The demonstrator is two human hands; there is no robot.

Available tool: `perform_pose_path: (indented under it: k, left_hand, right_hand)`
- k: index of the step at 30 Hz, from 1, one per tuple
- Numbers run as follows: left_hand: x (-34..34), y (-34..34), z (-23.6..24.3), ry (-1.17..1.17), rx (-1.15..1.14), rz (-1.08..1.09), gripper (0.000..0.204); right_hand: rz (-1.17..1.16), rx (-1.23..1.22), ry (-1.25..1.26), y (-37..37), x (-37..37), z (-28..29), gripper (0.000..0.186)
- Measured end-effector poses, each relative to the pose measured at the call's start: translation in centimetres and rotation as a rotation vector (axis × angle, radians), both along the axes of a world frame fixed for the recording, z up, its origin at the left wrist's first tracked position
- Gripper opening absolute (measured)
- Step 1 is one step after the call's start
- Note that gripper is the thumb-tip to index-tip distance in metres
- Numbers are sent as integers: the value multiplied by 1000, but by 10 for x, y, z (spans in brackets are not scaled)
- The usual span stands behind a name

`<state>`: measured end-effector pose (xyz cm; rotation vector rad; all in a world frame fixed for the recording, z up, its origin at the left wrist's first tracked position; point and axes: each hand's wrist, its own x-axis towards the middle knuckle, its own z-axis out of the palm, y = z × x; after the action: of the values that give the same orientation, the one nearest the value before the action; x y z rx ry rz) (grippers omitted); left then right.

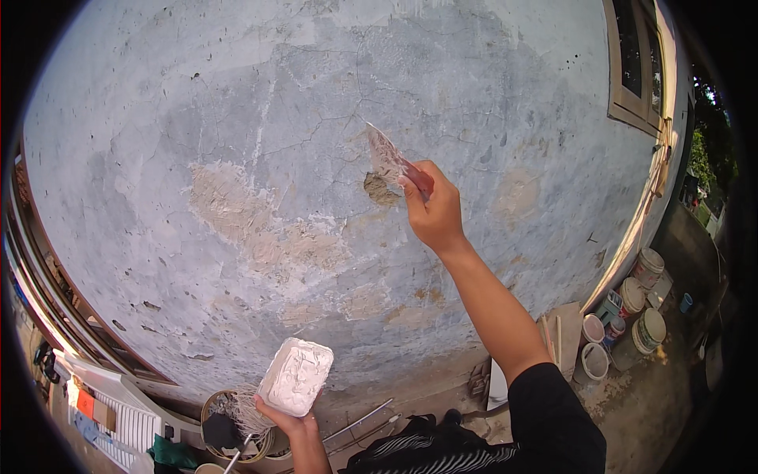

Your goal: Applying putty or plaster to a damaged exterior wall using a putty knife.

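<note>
My right hand (436, 207) is closed round the handle of a putty knife (385, 155), whose blade is smeared with pale filler. The blade lies at the wall just above a rough brown hole (380, 189) in the plaster; whether it touches cannot be made out. Low in front of me, my left hand (294, 423) grips a rectangular tub of white filler (297, 374) from its lower edge, the filler's surface uneven. Cracked blue-grey paint covers the wall (316, 87). Beige patches of filler (237, 207) spread to the left of the hole, and a smaller one (519, 194) sits to its right.
A wooden-framed window (636, 67) is at upper right. Several buckets (649, 330) stand on the ground at the right. At lower left are a white slatted bench (126, 423) and a round container with a mop (245, 411). A pole (359, 419) lies near the wall's foot.
</note>
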<state>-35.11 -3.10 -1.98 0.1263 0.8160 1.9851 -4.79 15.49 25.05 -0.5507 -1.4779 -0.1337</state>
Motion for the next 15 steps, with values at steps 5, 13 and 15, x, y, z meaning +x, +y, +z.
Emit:
perform_pose_path:
  k: [5,13,15]
  left_hand:
    - [-3,3,-8,23,22,-27,91]
    - [5,2,-5,3,7,-46,90]
    - [5,7,-5,20,8,-53,90]
  right_hand:
    - [35,24,10,-4,-2,2,10]
    - [28,16,-6,4,5,-5,8]
    - [58,-44,11,4,8,-6,9]
